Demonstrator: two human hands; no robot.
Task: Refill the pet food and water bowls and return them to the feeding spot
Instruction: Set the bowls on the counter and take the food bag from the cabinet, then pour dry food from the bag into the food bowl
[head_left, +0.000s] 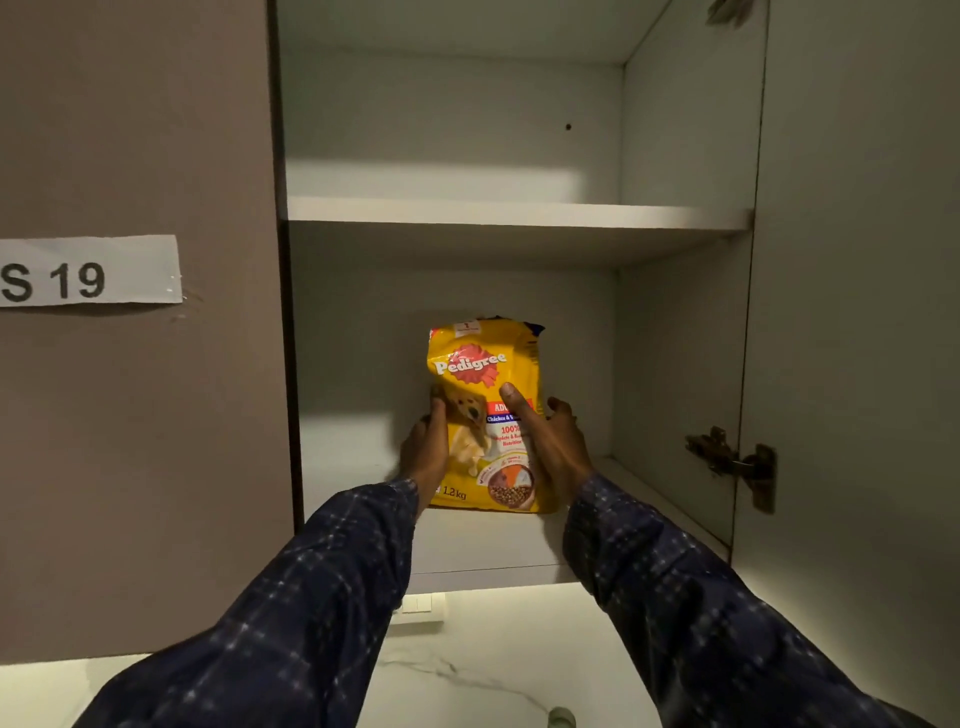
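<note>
A yellow bag of dog food (480, 374) stands upright on the lower shelf (478, 545) of an open wall cupboard. My left hand (426, 452) clasps the bag's left edge, thumb on the front. On the bag's right side my right hand (550, 441) grips it, with the thumb across the printed front. Both arms, in dark checked sleeves, reach up into the cupboard. No bowls are in view.
The upper shelf (519, 213) holds nothing. The cupboard's right door (852, 312) is swung open, with a metal hinge (732, 462) on its inner edge. A closed door (140, 415) to the left carries a paper label. A white marble counter (467, 675) lies below.
</note>
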